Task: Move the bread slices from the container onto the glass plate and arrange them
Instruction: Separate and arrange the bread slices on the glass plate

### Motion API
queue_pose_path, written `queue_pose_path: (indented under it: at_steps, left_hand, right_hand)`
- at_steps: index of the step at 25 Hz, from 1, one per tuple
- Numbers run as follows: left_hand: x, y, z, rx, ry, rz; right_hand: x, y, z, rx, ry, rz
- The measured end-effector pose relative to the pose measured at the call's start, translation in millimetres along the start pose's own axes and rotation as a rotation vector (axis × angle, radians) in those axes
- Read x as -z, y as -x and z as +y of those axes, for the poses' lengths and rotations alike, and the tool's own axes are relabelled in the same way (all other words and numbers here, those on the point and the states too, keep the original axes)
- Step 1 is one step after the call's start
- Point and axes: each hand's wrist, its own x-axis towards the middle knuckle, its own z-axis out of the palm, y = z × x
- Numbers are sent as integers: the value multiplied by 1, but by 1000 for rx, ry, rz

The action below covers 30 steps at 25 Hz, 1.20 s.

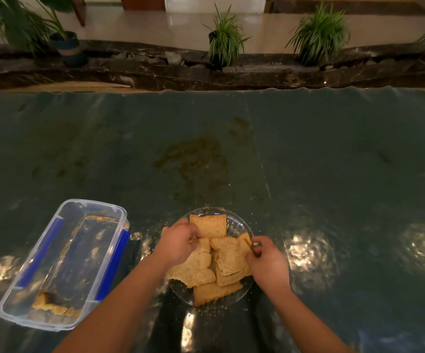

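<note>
Careful here: those brown toasted bread slices are piled loose and overlapping on your round clear glass plate, with one leaning up at the right rim. Tug too hard and I'd say a slice could tear, or slide off onto the dark green glossy desk, where crumbs lie scattered. Your left hand is over the plate's left side, fingers curled in, pinching the edge of a middle slice. Your right hand has its fingers closed on the tilted slice's edge. The clear rectangular plastic container with blue clips sits to the left, with only a broken bit and crumbs inside.
</note>
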Motion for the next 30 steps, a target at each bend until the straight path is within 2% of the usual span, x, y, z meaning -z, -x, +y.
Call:
queue_pose_path:
  at_steps: [2,4,8,10,13,15,17,22,27,30]
  left_hand:
    - [5,-3,-1,-6,-18,-7]
    - [7,-4,2,-17,-75,-28]
    - [-3,5,-3,-37,40,-2]
    - [-11,15,-7,-87,7,-8]
    - [-24,31,-11,-170,-165,-36]
    - [-34,37,-15,-190,-253,-37]
    - [-40,39,-17,-206,-304,-10]
    - [-40,40,-16,-210,-269,67]
    - [-38,47,-13,-216,-271,72]
    - [-44,59,-11,-232,-245,161]
  right_hand:
    - [-2,0,0,-2,-8,-35]
    - [-4,1,4,38,82,-54]
    - [-3,-1,1,394,302,91]
    - [0,-11,-6,545,329,-21]
    - [-1,-33,-17,673,476,-267]
    - [-5,-46,-25,710,563,-370]
    - [-9,-55,-33,736,574,-389]
    - [-14,-67,-40,689,361,-314]
    - [-15,-64,-31,676,397,-303]
    - [0,-55,-14,751,367,-273]
